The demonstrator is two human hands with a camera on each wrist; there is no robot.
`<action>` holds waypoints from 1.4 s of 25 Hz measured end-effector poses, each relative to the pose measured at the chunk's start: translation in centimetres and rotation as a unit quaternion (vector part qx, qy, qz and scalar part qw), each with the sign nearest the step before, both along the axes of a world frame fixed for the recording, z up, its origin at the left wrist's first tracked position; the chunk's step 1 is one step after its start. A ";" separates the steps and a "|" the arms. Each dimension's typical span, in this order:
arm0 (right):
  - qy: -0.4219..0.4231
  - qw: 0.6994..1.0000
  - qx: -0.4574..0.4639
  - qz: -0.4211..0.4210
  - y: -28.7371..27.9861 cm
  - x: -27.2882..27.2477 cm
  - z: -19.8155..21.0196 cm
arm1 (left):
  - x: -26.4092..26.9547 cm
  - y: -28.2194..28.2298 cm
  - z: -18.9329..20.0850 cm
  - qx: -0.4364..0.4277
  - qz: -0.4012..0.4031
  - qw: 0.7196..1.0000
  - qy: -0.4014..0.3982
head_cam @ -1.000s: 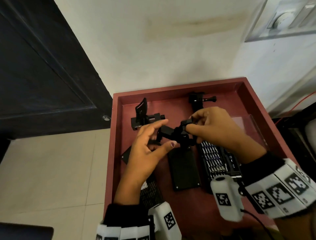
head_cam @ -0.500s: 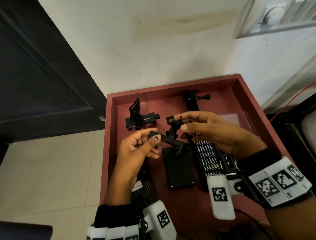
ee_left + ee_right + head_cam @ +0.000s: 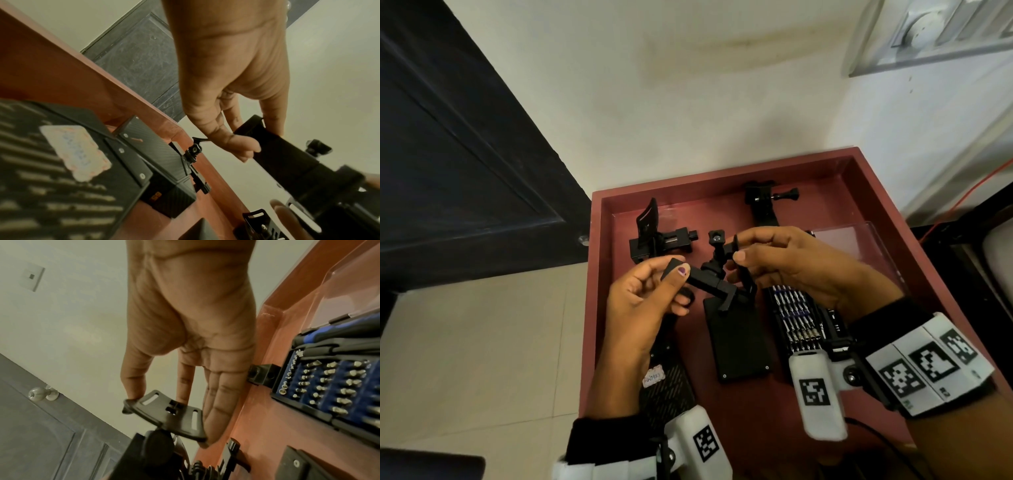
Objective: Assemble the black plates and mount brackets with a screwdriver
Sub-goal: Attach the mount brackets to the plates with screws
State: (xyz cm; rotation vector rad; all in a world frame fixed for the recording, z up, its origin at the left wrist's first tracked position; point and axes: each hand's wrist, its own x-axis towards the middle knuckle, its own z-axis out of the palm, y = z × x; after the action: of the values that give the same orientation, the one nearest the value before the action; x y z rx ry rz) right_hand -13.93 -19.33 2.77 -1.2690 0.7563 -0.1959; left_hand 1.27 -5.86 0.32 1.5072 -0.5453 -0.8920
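Observation:
A black jointed mount bracket [image 3: 709, 279] hangs above the red tray [image 3: 722, 178], held between both hands. My left hand [image 3: 676, 269] pinches the bracket's flat bar end [image 3: 273, 149] between thumb and fingers. My right hand [image 3: 736, 246] grips the bracket's curved slotted plate [image 3: 170, 412] by its edges, thumb on one side, fingers on the other. A knob [image 3: 715, 236] sticks up from the joint between the hands. A plain black plate [image 3: 739, 342] lies flat in the tray below. A perforated black plate [image 3: 667, 387] with a white label lies under my left forearm.
An open screwdriver bit set [image 3: 798, 318] with a blue-handled driver [image 3: 337, 332] lies under my right wrist, its clear lid [image 3: 859, 240] folded back. Two more black mounts rest at the tray's back, one left [image 3: 657, 240], one centre [image 3: 767, 198]. A dark door [image 3: 465, 154] stands to the left.
My left hand went from spread fingers beside the bracket to pinching its bar end. The right hand shifted to the slotted plate, and the bracket now stretches out between the hands.

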 end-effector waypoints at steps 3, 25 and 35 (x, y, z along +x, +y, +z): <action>-0.004 0.998 -0.053 -0.026 0.0 0.2 0.3 | 0.2 0.0 0.1 -0.016 0.022 1.000 -0.008; 0.284 0.811 -0.485 -0.159 -2.4 2.9 -4.0 | 0.8 0.2 -0.9 -0.006 0.102 0.993 -0.065; 0.262 0.832 -0.480 -0.097 -6.0 -0.3 -5.5 | 0.9 0.4 -0.8 -0.002 0.091 0.993 -0.077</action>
State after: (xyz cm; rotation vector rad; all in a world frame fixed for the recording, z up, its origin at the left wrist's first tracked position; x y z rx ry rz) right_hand -14.18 -25.36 -2.72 -2.2567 1.3500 -0.4371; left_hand 2.14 -5.46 -0.50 1.6032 -0.5110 -0.6369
